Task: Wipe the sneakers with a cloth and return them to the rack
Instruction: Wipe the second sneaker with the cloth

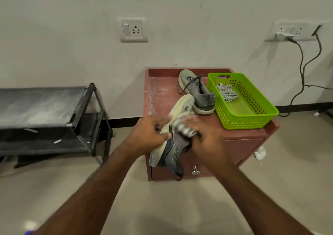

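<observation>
My left hand (146, 134) grips a grey sneaker (172, 150) by its pale sole, holding it tilted on its side above the front of the reddish cabinet (243, 144). My right hand (201, 135) presses a grey-and-white striped cloth (183, 128) against the sneaker's upper, fingers curled round the cloth. A second grey sneaker (198, 92) with dark laces rests on the cabinet top behind, toe toward the wall. The dark metal shoe rack (45, 107) stands to the left, its shelves dusty.
A green plastic basket (252, 119) on the cabinet's right side holds another striped cloth (228, 93). White dust covers the cabinet top at the left. Crumpled paper (260, 152) lies on the floor. Cables (302, 69) hang from a wall socket at the right.
</observation>
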The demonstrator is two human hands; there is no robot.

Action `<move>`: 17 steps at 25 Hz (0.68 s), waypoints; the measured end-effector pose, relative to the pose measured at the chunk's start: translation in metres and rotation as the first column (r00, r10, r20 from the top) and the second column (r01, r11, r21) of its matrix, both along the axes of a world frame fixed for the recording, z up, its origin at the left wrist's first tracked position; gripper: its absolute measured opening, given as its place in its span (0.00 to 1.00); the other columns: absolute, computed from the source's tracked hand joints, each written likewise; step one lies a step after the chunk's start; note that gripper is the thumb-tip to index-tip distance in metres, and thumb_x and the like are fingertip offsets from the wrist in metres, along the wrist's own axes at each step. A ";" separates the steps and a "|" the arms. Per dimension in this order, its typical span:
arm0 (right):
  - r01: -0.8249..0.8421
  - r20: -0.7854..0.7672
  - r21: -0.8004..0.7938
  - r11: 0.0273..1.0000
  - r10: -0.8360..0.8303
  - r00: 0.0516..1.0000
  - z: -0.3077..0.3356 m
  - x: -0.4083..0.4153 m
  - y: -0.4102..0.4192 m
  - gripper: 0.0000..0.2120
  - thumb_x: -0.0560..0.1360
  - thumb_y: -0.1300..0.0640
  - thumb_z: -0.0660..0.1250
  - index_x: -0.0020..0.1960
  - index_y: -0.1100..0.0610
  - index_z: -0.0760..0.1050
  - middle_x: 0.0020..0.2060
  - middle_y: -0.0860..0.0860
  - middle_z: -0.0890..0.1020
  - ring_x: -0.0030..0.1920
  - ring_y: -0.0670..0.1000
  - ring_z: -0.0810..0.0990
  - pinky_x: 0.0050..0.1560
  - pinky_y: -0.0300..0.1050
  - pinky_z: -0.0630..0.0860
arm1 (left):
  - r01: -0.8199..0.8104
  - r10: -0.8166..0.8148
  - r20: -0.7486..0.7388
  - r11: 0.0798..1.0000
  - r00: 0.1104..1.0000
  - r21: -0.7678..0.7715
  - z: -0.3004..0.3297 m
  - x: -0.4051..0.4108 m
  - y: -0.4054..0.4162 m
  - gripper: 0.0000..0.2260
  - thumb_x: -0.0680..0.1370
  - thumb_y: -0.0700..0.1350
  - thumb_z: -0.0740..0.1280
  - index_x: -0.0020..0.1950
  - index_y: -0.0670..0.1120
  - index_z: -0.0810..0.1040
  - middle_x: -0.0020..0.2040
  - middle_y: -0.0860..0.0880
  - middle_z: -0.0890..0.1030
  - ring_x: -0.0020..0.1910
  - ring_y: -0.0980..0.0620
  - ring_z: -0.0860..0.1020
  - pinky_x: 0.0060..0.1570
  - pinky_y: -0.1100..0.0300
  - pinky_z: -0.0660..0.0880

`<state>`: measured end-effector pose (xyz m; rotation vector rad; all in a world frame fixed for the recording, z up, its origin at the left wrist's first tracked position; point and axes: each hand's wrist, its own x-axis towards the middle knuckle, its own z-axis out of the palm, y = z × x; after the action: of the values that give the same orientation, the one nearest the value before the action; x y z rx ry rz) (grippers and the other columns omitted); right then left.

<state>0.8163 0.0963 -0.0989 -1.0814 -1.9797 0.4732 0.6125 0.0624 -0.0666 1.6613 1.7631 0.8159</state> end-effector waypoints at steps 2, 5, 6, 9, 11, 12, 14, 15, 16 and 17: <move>-0.062 0.073 -0.003 0.998 0.062 0.995 -0.014 -0.005 -0.001 0.25 0.68 0.72 0.63 0.61 0.58 0.82 0.61 0.52 0.82 0.65 0.47 0.78 0.70 0.36 0.67 | 0.014 -0.014 -0.001 1.000 1.000 0.011 0.000 0.000 0.002 0.28 0.73 0.46 0.75 0.72 0.55 0.74 0.63 0.55 0.82 0.54 0.60 0.81 0.59 0.59 0.78; 0.111 0.184 -0.045 0.993 -0.101 0.978 -0.010 0.006 0.012 0.20 0.70 0.69 0.68 0.57 0.53 0.84 0.56 0.50 0.84 0.59 0.49 0.82 0.60 0.28 0.67 | 0.027 -0.027 0.037 1.000 0.999 0.000 0.001 0.000 -0.003 0.28 0.74 0.45 0.75 0.73 0.53 0.73 0.64 0.56 0.81 0.54 0.61 0.81 0.60 0.59 0.78; 0.182 0.203 -0.053 0.982 -0.168 0.965 -0.005 0.014 0.015 0.19 0.70 0.69 0.68 0.56 0.53 0.84 0.54 0.51 0.85 0.56 0.50 0.82 0.57 0.28 0.66 | 0.032 -0.032 0.040 0.999 0.999 -0.005 0.000 0.001 -0.005 0.28 0.74 0.45 0.74 0.74 0.53 0.73 0.63 0.56 0.81 0.53 0.61 0.81 0.60 0.59 0.78; 0.287 0.119 -0.021 0.958 -0.283 0.952 0.014 0.019 0.019 0.22 0.69 0.72 0.67 0.57 0.53 0.84 0.54 0.50 0.85 0.55 0.44 0.80 0.58 0.28 0.66 | 0.033 -0.034 0.045 0.999 0.998 0.014 0.001 -0.001 -0.004 0.28 0.74 0.45 0.74 0.74 0.54 0.73 0.63 0.55 0.82 0.53 0.61 0.81 0.60 0.57 0.78; 0.159 0.047 0.028 0.987 -0.160 0.986 0.018 0.008 0.011 0.22 0.70 0.72 0.67 0.58 0.55 0.83 0.56 0.49 0.84 0.59 0.43 0.80 0.65 0.29 0.66 | 0.035 -0.035 0.067 0.999 0.997 0.006 0.000 -0.003 -0.002 0.28 0.74 0.44 0.75 0.73 0.53 0.73 0.64 0.55 0.81 0.56 0.60 0.81 0.62 0.55 0.78; 0.070 0.036 0.025 0.997 -0.071 0.997 0.015 0.003 0.006 0.22 0.70 0.73 0.67 0.59 0.56 0.83 0.57 0.49 0.84 0.60 0.42 0.79 0.67 0.29 0.66 | 0.039 -0.040 0.073 0.999 0.997 0.004 -0.002 -0.003 0.000 0.28 0.73 0.43 0.75 0.73 0.53 0.74 0.65 0.54 0.81 0.57 0.60 0.81 0.63 0.55 0.77; -0.035 0.070 -0.041 0.999 0.038 0.997 0.005 -0.002 0.000 0.22 0.70 0.73 0.65 0.60 0.57 0.82 0.59 0.50 0.83 0.62 0.41 0.77 0.68 0.31 0.66 | 0.041 -0.041 0.086 0.999 0.995 -0.005 -0.002 -0.002 0.001 0.28 0.73 0.43 0.75 0.73 0.52 0.74 0.66 0.54 0.80 0.60 0.59 0.79 0.65 0.54 0.76; -0.028 0.099 -0.068 0.997 0.034 0.994 0.000 -0.002 0.002 0.22 0.71 0.72 0.65 0.60 0.56 0.82 0.59 0.50 0.82 0.62 0.42 0.77 0.69 0.33 0.67 | 0.039 -0.038 0.097 0.999 0.995 -0.012 -0.001 -0.002 0.001 0.28 0.73 0.42 0.75 0.72 0.53 0.74 0.66 0.54 0.79 0.61 0.59 0.79 0.65 0.54 0.76; 0.010 0.141 -0.082 0.997 0.001 0.990 -0.004 0.001 0.006 0.21 0.71 0.70 0.65 0.60 0.55 0.82 0.59 0.50 0.83 0.62 0.44 0.78 0.68 0.35 0.69 | 0.038 -0.036 0.106 0.999 0.994 -0.017 0.000 -0.002 0.000 0.28 0.73 0.42 0.75 0.72 0.53 0.74 0.67 0.54 0.79 0.60 0.60 0.79 0.65 0.54 0.76; 0.065 0.202 -0.092 0.994 -0.045 0.978 -0.004 0.005 0.010 0.20 0.72 0.69 0.66 0.60 0.54 0.82 0.59 0.50 0.83 0.62 0.47 0.79 0.66 0.36 0.70 | 0.035 -0.033 0.111 0.999 0.993 -0.019 0.001 -0.002 -0.001 0.28 0.73 0.42 0.75 0.73 0.53 0.74 0.67 0.54 0.79 0.60 0.60 0.79 0.65 0.55 0.76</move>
<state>0.8216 0.1066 -0.1029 -1.2850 -2.1127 0.4509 0.6109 0.0617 -0.0660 1.5967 1.6578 0.8541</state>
